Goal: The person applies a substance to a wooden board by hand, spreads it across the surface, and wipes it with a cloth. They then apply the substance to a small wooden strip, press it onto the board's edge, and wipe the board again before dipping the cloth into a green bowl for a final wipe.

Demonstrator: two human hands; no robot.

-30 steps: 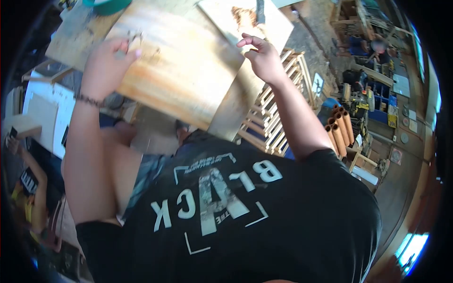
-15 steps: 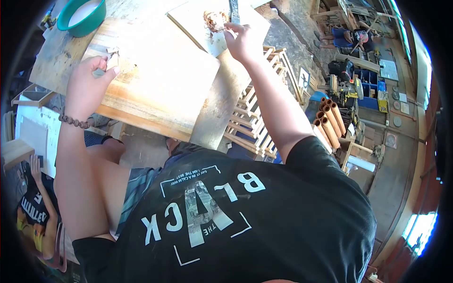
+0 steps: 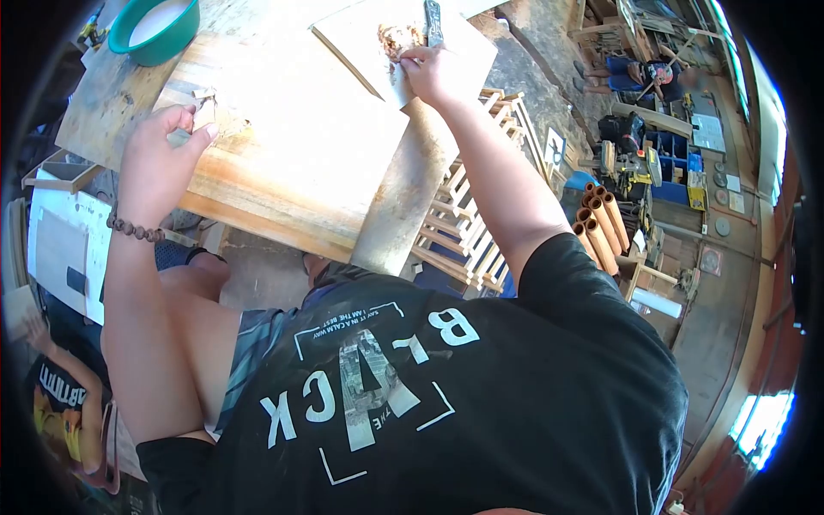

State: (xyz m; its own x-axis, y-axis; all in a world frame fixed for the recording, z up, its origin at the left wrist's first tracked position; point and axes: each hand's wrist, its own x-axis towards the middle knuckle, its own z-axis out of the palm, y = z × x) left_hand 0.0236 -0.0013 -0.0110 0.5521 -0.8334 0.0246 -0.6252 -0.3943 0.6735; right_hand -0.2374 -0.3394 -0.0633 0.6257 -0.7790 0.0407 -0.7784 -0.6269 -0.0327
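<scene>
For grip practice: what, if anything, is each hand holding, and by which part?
Cannot tell for either: the left hand is curled, any hold unclear; the right hand is at the brown material.

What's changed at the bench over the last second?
The right hand has moved forward, its fingers now at the edge of the brown heap; whether they grip any is unclear. The left hand stays over the large board, and the dark handle still lies beside the heap.
</scene>
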